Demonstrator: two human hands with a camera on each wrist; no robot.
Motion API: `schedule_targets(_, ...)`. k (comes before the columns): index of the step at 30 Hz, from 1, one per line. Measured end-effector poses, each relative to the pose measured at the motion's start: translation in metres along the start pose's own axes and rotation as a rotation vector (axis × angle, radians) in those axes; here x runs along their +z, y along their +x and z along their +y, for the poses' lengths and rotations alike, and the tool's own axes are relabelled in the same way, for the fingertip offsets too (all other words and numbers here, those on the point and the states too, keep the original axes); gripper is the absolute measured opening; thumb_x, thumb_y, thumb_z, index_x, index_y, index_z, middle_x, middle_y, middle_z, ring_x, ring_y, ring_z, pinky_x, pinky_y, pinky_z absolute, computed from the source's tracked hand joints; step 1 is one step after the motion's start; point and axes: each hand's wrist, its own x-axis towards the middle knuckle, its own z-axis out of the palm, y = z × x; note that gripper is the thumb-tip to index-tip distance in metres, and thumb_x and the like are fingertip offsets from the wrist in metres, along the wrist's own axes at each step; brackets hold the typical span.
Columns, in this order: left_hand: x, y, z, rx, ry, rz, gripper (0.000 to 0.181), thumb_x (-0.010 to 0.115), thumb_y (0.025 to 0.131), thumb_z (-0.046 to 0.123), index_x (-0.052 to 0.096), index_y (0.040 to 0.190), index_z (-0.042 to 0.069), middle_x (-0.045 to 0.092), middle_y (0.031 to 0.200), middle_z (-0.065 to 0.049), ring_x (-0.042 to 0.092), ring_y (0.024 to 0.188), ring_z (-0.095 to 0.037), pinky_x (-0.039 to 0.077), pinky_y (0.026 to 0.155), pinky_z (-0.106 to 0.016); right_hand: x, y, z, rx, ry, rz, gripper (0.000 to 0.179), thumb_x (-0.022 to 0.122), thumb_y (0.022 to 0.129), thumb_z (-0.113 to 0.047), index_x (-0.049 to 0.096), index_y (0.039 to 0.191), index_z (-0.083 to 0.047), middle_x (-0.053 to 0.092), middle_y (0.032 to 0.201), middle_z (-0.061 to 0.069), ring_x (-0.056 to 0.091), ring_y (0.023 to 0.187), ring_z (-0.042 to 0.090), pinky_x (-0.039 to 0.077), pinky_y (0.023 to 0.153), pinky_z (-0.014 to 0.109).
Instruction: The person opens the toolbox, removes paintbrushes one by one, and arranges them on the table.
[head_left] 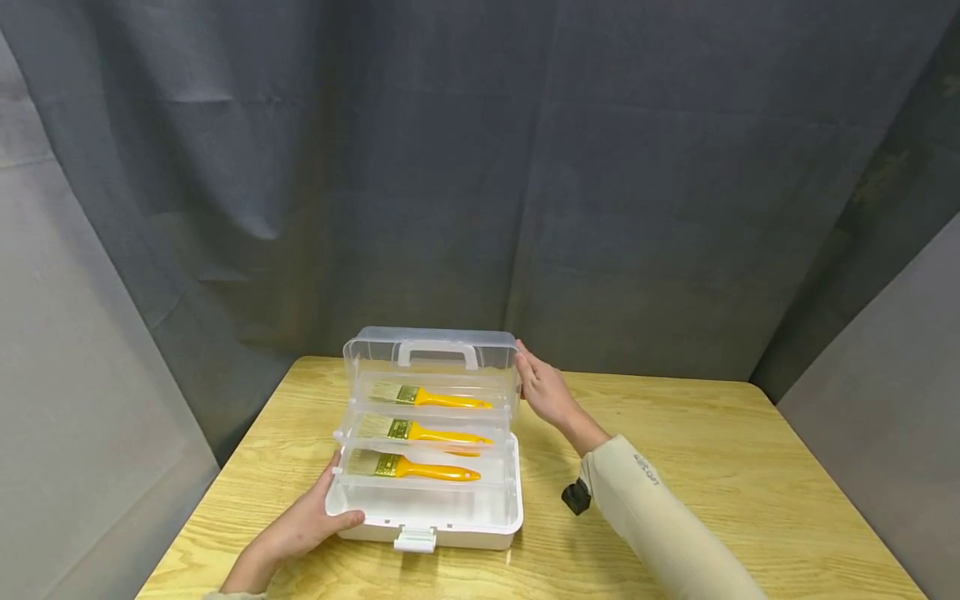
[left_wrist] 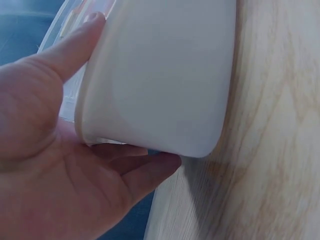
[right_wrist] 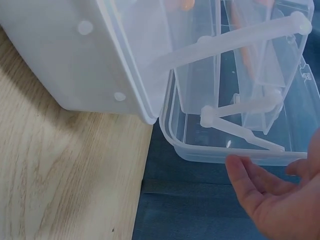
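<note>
A white plastic storage box [head_left: 465, 537] stands on the table with its clear lid [head_left: 438, 337] raised at the back and its tiered clear trays [head_left: 480, 421] spread out. Yellow-handled paintbrushes [head_left: 438, 472] lie in the trays, bristles to the left. At the box's front left corner my left hand [head_left: 303, 521] grips it, thumb [left_wrist: 80, 47] over the rim and fingers [left_wrist: 150, 175] against the side wall. Fairly straight fingers of my right hand [head_left: 547, 392] touch the right edge of the lid; in the right wrist view their tips [right_wrist: 234, 162] meet its outer rim.
The wooden table [head_left: 675, 433] carries the box left of its middle. Dark curtains [head_left: 637, 208] hang behind it, and pale panels [head_left: 82, 333] flank both sides. A white latch [head_left: 415, 540] projects from the box's front, and white hinge arms [right_wrist: 235, 42] link the trays.
</note>
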Motion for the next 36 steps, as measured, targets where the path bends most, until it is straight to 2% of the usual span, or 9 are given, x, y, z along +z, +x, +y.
schedule_targets(4, 0.0, -0.001, 0.001, 0.0, -0.006, -0.001, 0.104, 0.075, 0.082, 0.017, -0.002, 0.152, 0.005, -0.003, 0.155, -0.023, 0.008, 0.138, -0.039, 0.007, 0.108, -0.056, -0.002, 0.0, -0.002, 0.0, -0.014, 0.0, 0.05, 0.028, 0.104, -0.036, 0.033, 0.147, -0.01, 0.062, 0.06, 0.002, 0.06, 0.06, 0.015, 0.047, 0.076, 0.04)
schedule_targets(7, 0.0, -0.002, 0.002, -0.002, -0.004, 0.004, 0.104, 0.075, 0.081, 0.016, 0.0, 0.151, 0.003, -0.002, 0.155, -0.024, 0.008, 0.138, -0.04, 0.009, 0.108, -0.056, -0.003, 0.001, -0.002, 0.011, -0.016, -0.012, 0.051, 0.028, 0.105, -0.036, 0.033, 0.147, -0.009, 0.066, 0.068, 0.008, 0.061, 0.061, 0.015, 0.047, 0.079, 0.041)
schedule_targets(11, -0.001, -0.002, 0.001, -0.009, -0.006, 0.007, 0.103, 0.075, 0.081, 0.015, 0.0, 0.151, 0.002, -0.002, 0.155, -0.024, 0.007, 0.138, -0.04, 0.008, 0.108, -0.057, -0.002, 0.004, 0.002, 0.027, 0.005, -0.01, 0.05, 0.03, 0.104, -0.036, 0.035, 0.146, -0.009, 0.069, 0.103, 0.013, 0.061, 0.059, 0.011, 0.048, 0.08, 0.041)
schedule_targets(14, -0.001, -0.001, 0.0, -0.015, -0.003, 0.005, 0.104, 0.075, 0.081, 0.017, 0.0, 0.151, 0.001, -0.002, 0.155, -0.024, 0.006, 0.139, -0.041, 0.007, 0.107, -0.057, 0.0, 0.006, 0.007, 0.02, 0.008, 0.007, 0.049, 0.032, 0.104, -0.035, 0.038, 0.145, -0.008, 0.066, 0.111, 0.013, 0.06, 0.057, 0.011, 0.048, 0.08, 0.041)
schedule_targets(19, -0.001, -0.002, -0.001, -0.018, 0.007, 0.002, 0.104, 0.075, 0.081, 0.02, 0.0, 0.151, 0.002, -0.003, 0.155, -0.024, 0.005, 0.139, -0.042, 0.007, 0.107, -0.057, 0.009, 0.008, 0.02, 0.015, -0.01, 0.027, 0.044, 0.035, 0.104, -0.031, 0.05, 0.137, -0.006, 0.068, 0.086, 0.016, 0.058, 0.059, 0.013, 0.049, 0.069, 0.036)
schedule_targets(26, -0.002, -0.001, -0.001, -0.048, 0.011, 0.003, 0.105, 0.075, 0.082, 0.026, 0.0, 0.151, 0.003, 0.003, 0.155, -0.024, 0.014, 0.137, -0.041, 0.012, 0.107, -0.058, 0.021, 0.008, 0.028, 0.08, 0.107, 0.037, 0.038, 0.047, 0.1, -0.019, 0.051, 0.137, -0.008, 0.062, 0.119, 0.018, 0.066, 0.079, 0.029, 0.054, 0.065, 0.031)
schedule_targets(28, -0.002, -0.001, -0.001, -0.05, 0.008, 0.002, 0.104, 0.074, 0.082, 0.026, 0.0, 0.151, 0.003, 0.005, 0.154, -0.025, 0.014, 0.137, -0.04, 0.011, 0.108, -0.058, 0.023, 0.008, 0.03, 0.071, 0.09, 0.044, 0.037, 0.049, 0.1, -0.016, 0.053, 0.135, -0.008, 0.063, 0.119, 0.018, 0.066, 0.081, 0.031, 0.053, 0.063, 0.03)
schedule_targets(33, -0.001, 0.001, -0.002, -0.05, -0.004, 0.001, 0.104, 0.074, 0.082, 0.026, 0.0, 0.151, 0.003, 0.006, 0.154, -0.025, 0.016, 0.137, -0.04, 0.012, 0.108, -0.058, 0.026, 0.008, 0.034, 0.066, 0.045, 0.047, 0.035, 0.048, 0.099, -0.014, 0.055, 0.133, -0.007, 0.069, 0.093, 0.012, 0.065, 0.074, 0.028, 0.05, 0.056, 0.026)
schedule_targets(36, -0.002, 0.003, -0.001, -0.06, -0.012, 0.001, 0.105, 0.075, 0.082, 0.025, -0.001, 0.151, 0.003, 0.006, 0.154, -0.025, 0.016, 0.137, -0.04, 0.012, 0.108, -0.058, 0.029, 0.008, 0.037, 0.039, 0.01, 0.063, 0.035, 0.05, 0.098, -0.011, 0.055, 0.132, -0.005, 0.07, 0.094, 0.012, 0.066, 0.073, 0.025, 0.049, 0.054, 0.025)
